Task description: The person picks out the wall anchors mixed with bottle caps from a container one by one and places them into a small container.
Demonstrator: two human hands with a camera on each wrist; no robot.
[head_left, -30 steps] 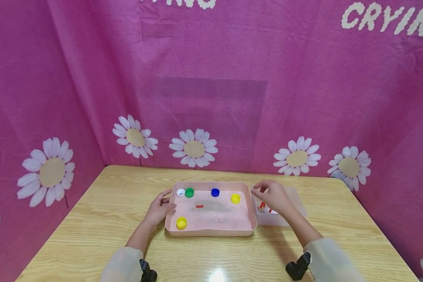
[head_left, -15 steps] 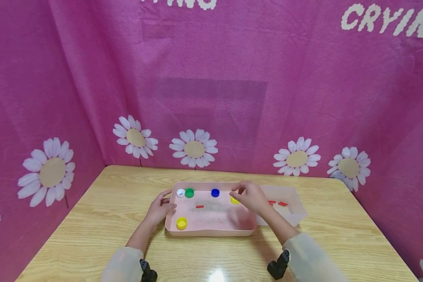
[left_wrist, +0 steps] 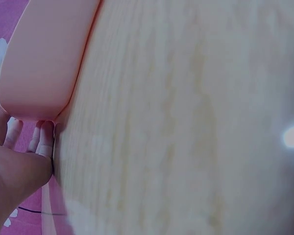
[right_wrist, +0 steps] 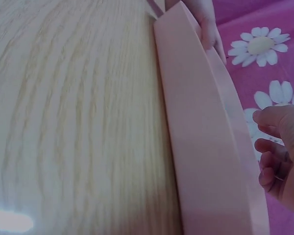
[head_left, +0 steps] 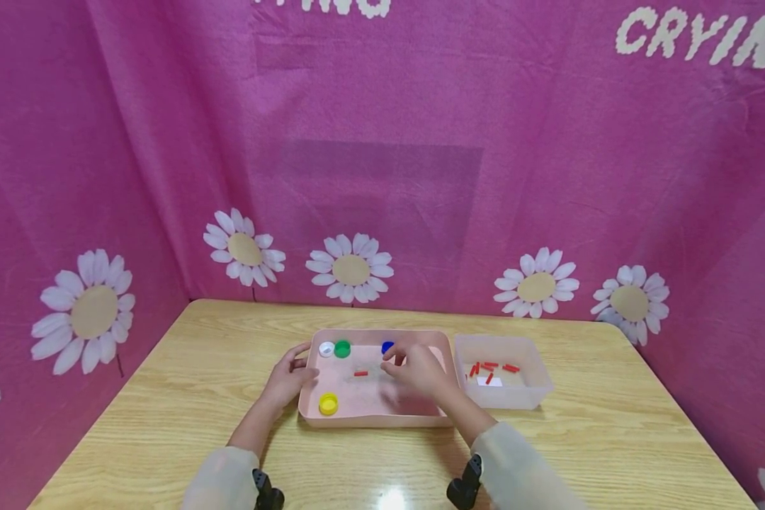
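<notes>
A shallow pink tray (head_left: 382, 421) lies on the table. My left hand (head_left: 288, 379) holds its left end, thumb over the rim and fingers against the outer wall. Inside are a white bottle cap (head_left: 326, 348), a green bottle cap (head_left: 342, 348), a blue bottle cap (head_left: 387, 347), a yellow bottle cap (head_left: 328, 404) and a short red stick (head_left: 360, 373). Above the tray, right of the stick, hovers my right hand (head_left: 416, 368), fingers loosely bent, thumb and index apart. I see nothing between them. It hides another yellow cap seen earlier.
Right of the tray stands a translucent plastic box (head_left: 535, 398) holding several red sticks (head_left: 511, 368) and a small white piece (head_left: 489, 382). Both containers rest on a wooden table (head_left: 331, 467). A pink flowered cloth (head_left: 382, 191) hangs behind.
My right hand has moved left from over the plastic box to over the middle of the tray. The box's red sticks are uncovered now. My left hand keeps its place on the tray.
</notes>
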